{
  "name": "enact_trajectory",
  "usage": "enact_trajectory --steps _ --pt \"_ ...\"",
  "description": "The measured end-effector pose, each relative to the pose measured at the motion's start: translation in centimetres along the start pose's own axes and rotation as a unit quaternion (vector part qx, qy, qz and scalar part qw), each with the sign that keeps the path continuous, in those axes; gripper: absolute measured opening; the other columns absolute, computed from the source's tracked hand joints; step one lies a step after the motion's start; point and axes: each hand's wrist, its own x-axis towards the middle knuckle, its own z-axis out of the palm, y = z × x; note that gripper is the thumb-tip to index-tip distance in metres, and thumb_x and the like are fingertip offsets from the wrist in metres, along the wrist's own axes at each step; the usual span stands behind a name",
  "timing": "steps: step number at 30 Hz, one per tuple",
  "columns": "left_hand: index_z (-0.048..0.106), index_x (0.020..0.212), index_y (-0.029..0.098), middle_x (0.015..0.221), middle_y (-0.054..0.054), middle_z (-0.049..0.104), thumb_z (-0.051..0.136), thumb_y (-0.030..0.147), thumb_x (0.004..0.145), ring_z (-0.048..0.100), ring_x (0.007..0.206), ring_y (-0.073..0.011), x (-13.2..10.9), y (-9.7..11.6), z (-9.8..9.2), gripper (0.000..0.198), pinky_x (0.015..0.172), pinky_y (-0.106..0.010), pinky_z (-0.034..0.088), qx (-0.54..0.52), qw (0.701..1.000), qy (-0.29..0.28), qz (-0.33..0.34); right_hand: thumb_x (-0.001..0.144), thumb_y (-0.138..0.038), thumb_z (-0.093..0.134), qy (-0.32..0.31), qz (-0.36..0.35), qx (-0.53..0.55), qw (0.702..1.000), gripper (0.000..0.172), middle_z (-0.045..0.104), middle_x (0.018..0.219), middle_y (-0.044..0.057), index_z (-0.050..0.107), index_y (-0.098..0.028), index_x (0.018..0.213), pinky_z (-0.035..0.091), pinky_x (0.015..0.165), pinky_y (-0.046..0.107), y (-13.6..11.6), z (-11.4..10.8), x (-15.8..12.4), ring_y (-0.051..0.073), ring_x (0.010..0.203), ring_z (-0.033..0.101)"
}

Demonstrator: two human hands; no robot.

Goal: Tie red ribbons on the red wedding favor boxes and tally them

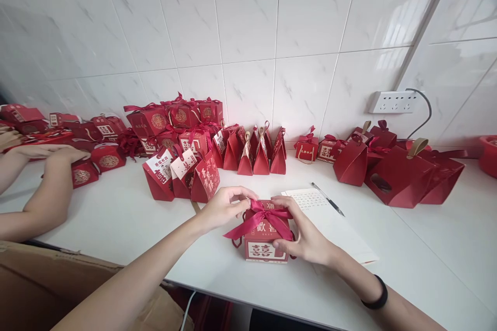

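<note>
A red gift box (266, 251) with white and gold Chinese characters stands upright on the white table in front of me. Across its top lies a dark pink satin ribbon (248, 225) tied in a bow, its tails hanging over the front. My left hand (229, 206) is closed at the box's upper left, thumb and fingers pinching the ribbon's loop. From the right, my right hand (306, 235) wraps the box, thumb on the front face and fingers at the top edge by the bow. Dark red cord handles show at the box's sides.
Several finished red boxes (182, 114) are stacked by the tiled wall, with triangular boxes (262, 158) beside them. Larger red boxes (402, 178) stand at right. A notebook (341, 232) with a pen (328, 199) lies near my right hand. Another person's arms (50, 191) rest at left above a cardboard box (50, 284).
</note>
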Motion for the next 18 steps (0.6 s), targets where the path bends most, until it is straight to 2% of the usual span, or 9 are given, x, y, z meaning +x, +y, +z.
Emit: enact_trajectory --steps 4,11,14,18 --pt "0.058 0.083 0.013 0.061 0.003 0.054 0.056 0.027 0.074 0.047 0.051 -0.0069 0.0 -0.3 0.1 0.017 0.054 -0.023 0.041 -0.052 0.998 -0.027 -0.022 0.075 -0.036 0.064 -0.005 0.002 -0.002 1.0 0.057 0.043 0.122 0.011 0.036 -0.022 0.123 0.039 0.097 0.043 0.0 -0.1 0.0 0.026 0.116 0.043" --pt "0.058 0.087 0.014 0.062 0.004 0.048 0.056 0.037 0.075 0.045 0.053 -0.0068 0.1 -0.5 0.1 0.026 0.057 -0.024 0.041 -0.065 0.996 -0.046 -0.047 0.074 -0.035 0.064 -0.009 -0.003 0.002 1.0 0.058 0.044 0.122 0.011 0.036 -0.022 0.123 0.041 0.096 0.043 0.2 -0.2 0.1 0.027 0.116 0.044" --pt "0.058 0.084 0.015 0.065 0.003 0.051 0.052 0.032 0.076 0.046 0.052 -0.0075 0.1 -0.8 0.0 0.02 0.054 -0.023 0.04 -0.011 0.998 -0.034 -0.055 0.074 -0.034 0.064 -0.016 -0.002 0.013 1.0 0.059 0.043 0.123 0.011 0.035 -0.022 0.124 0.04 0.097 0.044 0.3 -0.2 0.0 0.027 0.119 0.041" --pt "0.06 0.086 0.017 0.072 0.0 0.058 0.049 0.024 0.075 0.052 0.062 -0.0109 -0.1 -1.3 0.1 0.017 0.058 -0.023 0.04 0.109 0.993 -0.032 -0.021 0.074 -0.03 0.065 -0.029 0.011 0.042 0.999 0.061 0.042 0.126 0.011 0.033 -0.023 0.126 0.039 0.098 0.045 0.3 -0.3 0.0 0.027 0.12 0.041"
